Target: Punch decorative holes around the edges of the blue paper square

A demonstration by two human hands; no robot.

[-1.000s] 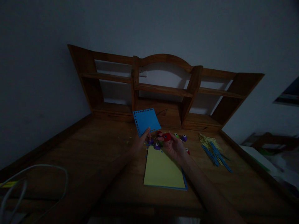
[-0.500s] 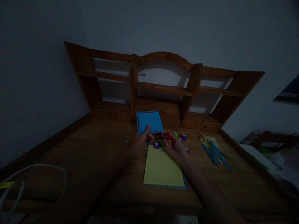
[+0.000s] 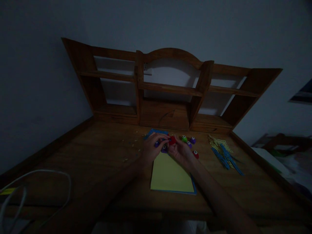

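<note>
My right hand [image 3: 182, 150] holds a small red craft punch [image 3: 172, 140] above the top of the yellow paper [image 3: 172, 174]. The fingertips of my left hand [image 3: 154, 144] are pinched together at the punch's left side; whatever lies between them is too small and dark to make out. Behind my left hand a blue sheet of paper [image 3: 152, 131] lies on the desk, mostly covered by the hand. Purple punches, one of them a purple punch [image 3: 164, 149], sit under and between my hands, partly hidden.
Right of my hands stand a green punch [image 3: 184, 138], two purple ones and another red punch [image 3: 195, 154]. Blue and yellow punched strips [image 3: 225, 157] lie farther right. Paper bits [image 3: 135, 140] dot the desk at left. A wooden shelf [image 3: 168, 87] backs the desk; a white cable [image 3: 48, 171] loops at lower left.
My left hand has let go of the blue sheet, which now lies on the desk behind it. Its fingers have moved right to the red punch, which stays in my right hand.
</note>
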